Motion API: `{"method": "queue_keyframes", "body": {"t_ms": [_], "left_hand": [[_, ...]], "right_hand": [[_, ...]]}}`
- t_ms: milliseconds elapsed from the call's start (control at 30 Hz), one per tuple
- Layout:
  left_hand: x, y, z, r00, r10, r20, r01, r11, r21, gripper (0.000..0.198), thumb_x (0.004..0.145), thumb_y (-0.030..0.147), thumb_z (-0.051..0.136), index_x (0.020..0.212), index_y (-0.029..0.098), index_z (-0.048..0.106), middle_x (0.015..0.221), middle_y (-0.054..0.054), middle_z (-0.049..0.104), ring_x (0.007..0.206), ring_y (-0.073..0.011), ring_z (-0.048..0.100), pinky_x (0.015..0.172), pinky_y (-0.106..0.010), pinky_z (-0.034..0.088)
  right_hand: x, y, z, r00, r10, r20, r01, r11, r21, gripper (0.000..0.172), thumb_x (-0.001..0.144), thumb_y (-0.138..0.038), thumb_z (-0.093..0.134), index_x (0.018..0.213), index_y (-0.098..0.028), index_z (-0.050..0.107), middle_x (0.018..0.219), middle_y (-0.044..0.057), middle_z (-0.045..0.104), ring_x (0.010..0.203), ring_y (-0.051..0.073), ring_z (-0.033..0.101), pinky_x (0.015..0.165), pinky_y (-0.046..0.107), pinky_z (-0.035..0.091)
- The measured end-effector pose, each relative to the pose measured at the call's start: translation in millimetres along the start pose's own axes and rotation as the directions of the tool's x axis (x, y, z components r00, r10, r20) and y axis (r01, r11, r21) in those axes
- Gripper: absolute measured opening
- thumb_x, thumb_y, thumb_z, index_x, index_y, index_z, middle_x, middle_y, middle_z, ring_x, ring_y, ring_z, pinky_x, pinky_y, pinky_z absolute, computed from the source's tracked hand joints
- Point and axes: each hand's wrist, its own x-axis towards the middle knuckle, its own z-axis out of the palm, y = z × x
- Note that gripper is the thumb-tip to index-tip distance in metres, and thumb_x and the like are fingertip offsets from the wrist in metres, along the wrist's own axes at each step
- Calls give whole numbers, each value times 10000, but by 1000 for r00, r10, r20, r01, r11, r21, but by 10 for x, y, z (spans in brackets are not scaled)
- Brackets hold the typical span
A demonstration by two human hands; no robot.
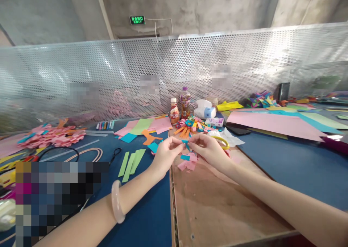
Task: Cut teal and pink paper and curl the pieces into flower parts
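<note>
My left hand point(168, 153) and my right hand point(208, 149) meet over the brown board point(212, 207), fingertips pinched on a small blue paper piece point(186, 141) between them. Below it lie pink paper scraps point(187, 164) and a blue scrap point(185, 157). Yellow-handled scissors point(224, 141) are partly hidden behind my right hand. Several green paper strips point(131, 164) rest on the blue tabletop left of my left hand. Just beyond my hands is a pile of orange, blue and pink paper pieces point(190, 125).
Two bottles point(174, 112) point(185, 102) and a tissue pack point(205, 110) stand before the perforated metal screen point(163, 62). Large pink sheets point(274, 123) lie at right, a phone point(239, 130) nearer. Folded pink paper point(54, 134) is heaped at left, near coiled cords point(89, 155).
</note>
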Motion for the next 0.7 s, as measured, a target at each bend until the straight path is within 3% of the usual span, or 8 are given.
{"method": "queue_keyframes", "body": {"t_ms": [200, 500, 700], "left_hand": [[2, -16, -5, 1000, 9, -13, -9, 999, 37, 156, 713, 291, 621, 745, 150, 561, 720, -12, 593, 703, -130, 556, 654, -249, 438], [-2, 24, 15, 995, -77, 62, 86, 983, -162, 162, 692, 219, 636, 823, 140, 585, 775, -42, 650, 736, -152, 621, 684, -271, 458], [2, -3, 7, 993, -59, 104, 71, 991, -117, 138, 708, 245, 627, 793, 136, 625, 789, -58, 673, 771, -162, 626, 745, -286, 458]], "right_hand": [[8, 1, -2, 1000, 16, 5, -16, 1000, -15, 198, 758, -353, 557, 812, -166, 597, 683, -4, 587, 569, 98, 497, 509, 229, 388], [-42, -38, 12, 996, -77, -32, 72, 986, -148, 129, 780, -294, 527, 812, -177, 573, 718, 8, 589, 638, 126, 528, 582, 255, 435], [-38, -23, 18, 993, -115, -40, 103, 968, -227, 98, 765, -249, 523, 816, -181, 572, 702, 7, 589, 620, 129, 531, 558, 253, 434]]}}
